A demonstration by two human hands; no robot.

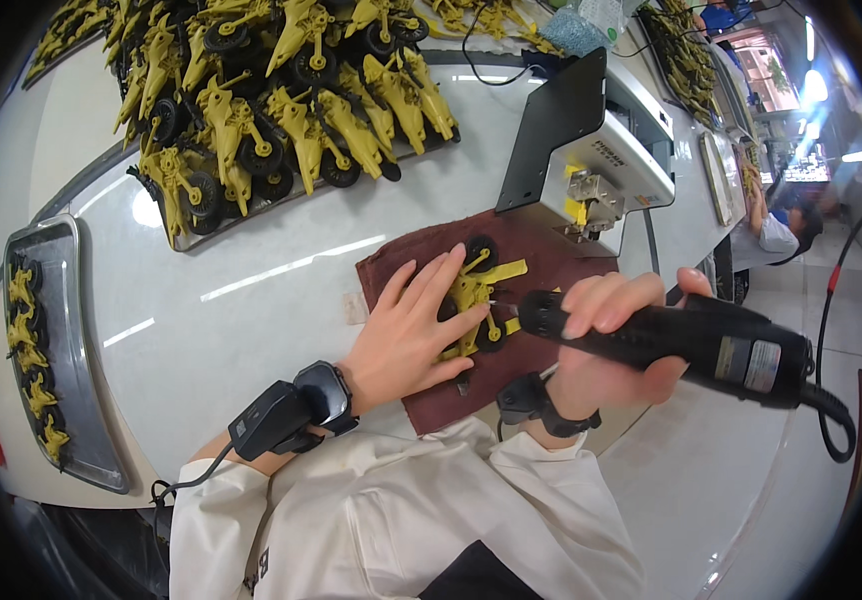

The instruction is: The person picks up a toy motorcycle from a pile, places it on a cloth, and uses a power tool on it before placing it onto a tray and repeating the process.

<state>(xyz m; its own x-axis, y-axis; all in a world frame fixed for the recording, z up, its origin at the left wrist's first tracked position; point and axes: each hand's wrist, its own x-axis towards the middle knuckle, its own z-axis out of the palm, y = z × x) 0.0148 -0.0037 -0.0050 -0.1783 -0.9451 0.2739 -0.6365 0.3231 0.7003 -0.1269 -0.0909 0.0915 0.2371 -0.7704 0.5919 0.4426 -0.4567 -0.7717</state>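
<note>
A yellow toy motorcycle part (470, 294) with black wheels lies on a dark red cloth. My left hand (406, 330) rests over it with fingers spread, the fingertips touching its near-left side and partly covering it. My right hand (611, 345) is wrapped round a black electric screwdriver (666, 340), held nearly level. Its thin bit (504, 306) points left and reaches the toy part; whether it sits in a screw is too small to tell. A black cord leaves the screwdriver's right end.
Many yellow toy parts with black wheels are piled on a board (281, 195) at the back. A metal tray (81, 370) with several more stands at left. Behind the cloth (391, 255) is a white-and-black screw feeder (621, 150). Another person (776, 235) sits at far right.
</note>
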